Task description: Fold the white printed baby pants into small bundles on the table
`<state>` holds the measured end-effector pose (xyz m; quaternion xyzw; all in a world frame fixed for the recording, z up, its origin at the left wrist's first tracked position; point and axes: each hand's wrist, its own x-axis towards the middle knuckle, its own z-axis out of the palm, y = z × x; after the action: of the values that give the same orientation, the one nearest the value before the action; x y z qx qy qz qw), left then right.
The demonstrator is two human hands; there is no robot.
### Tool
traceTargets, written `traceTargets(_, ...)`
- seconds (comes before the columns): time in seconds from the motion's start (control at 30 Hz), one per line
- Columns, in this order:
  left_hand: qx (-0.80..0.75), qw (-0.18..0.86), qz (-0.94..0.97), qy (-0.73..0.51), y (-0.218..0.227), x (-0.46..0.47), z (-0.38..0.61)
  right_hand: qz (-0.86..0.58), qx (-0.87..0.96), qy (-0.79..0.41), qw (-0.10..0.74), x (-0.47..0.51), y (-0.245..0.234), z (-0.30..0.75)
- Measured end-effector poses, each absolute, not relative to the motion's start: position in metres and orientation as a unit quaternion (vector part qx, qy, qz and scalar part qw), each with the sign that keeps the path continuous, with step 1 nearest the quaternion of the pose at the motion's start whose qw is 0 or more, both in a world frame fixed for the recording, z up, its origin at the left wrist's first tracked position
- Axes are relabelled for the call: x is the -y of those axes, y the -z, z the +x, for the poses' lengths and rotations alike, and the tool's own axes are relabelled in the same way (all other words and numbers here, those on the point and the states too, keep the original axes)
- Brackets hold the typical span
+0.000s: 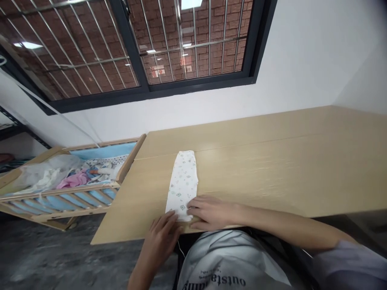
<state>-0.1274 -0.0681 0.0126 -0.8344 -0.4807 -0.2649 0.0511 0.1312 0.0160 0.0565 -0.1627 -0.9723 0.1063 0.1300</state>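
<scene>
A long, narrow piece of white cloth with a small green and grey print lies folded on the wooden table, its shape like a folded baby garment. It stretches away from me and ends near the table's front edge. My left hand rests its fingertips on the near left corner, thumb apart from the fingers. Across the near right side lies my right hand, fingers stretched onto the cloth and thumb spread toward the near edge. Neither hand visibly grips the cloth, though the undersides of the fingers are hidden.
The pale wooden table runs far to the right along the white wall. Left of it stands a wooden crib with blue lining, holding a pink cloth, a clear plastic bag and other fabrics. A barred window is above.
</scene>
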Motion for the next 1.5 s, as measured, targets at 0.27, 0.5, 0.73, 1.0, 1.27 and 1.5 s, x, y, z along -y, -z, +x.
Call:
traceTargets(0.27,0.377,0.026,-0.890,0.254,-0.008,0.086,-0.104,-0.276,0.950,-0.038,0.141,0.033,-0.028,0.160)
traceTargets(0.5,0.336,-0.041,-0.901,0.271,-0.029,0.094,-0.090,-0.293,0.940,-0.073,0.156,0.054,-0.041,0.177)
traceTargets(0.73,0.365,-0.075,-0.860,0.347,-0.077,0.055,-0.092,-0.312,0.901,-0.230,0.196,0.013,-0.118,0.186)
traceTargets(1.0,0.506,-0.105,-0.800,0.306,-0.123,-0.089,-0.090,-0.368,0.836,-0.264,0.308,-0.148,-0.098,0.155)
traceTargets(1.27,0.590,-0.092,-0.771,0.221,-0.084,-0.176,-0.076,-0.434,0.818,-0.238,0.293,-0.234,-0.037,0.124)
traceTargets(1.5,0.616,-0.002,-0.757,0.217,-0.066,-0.124,-0.062,-0.435,0.837,-0.171,0.284,-0.214,-0.039,0.127)
